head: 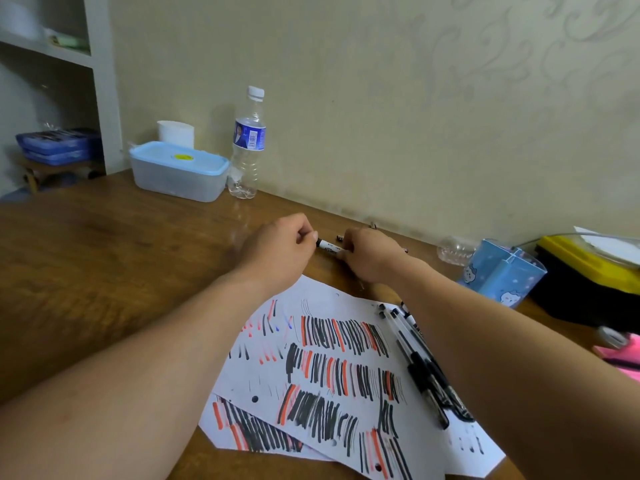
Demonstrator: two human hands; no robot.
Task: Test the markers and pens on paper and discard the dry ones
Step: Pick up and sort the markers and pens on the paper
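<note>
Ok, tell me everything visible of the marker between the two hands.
The marker has a white barrel with black print and a black end toward the left hand. It lies roughly level, low over the wooden table near the wall. Fingers of both hands pinch it; the right hand hides its other end.

Count: 1 marker (327, 247), held by left hand (277, 247) and right hand (370, 258). Scribbled paper: 2 sheets, upper sheet (322, 306) and lower sheet (221, 427); pens (415, 362) at least 4, exact number unclear. 1 water bottle (247, 143), 1 lidded container (178, 171), 1 pen holder (502, 275).
</note>
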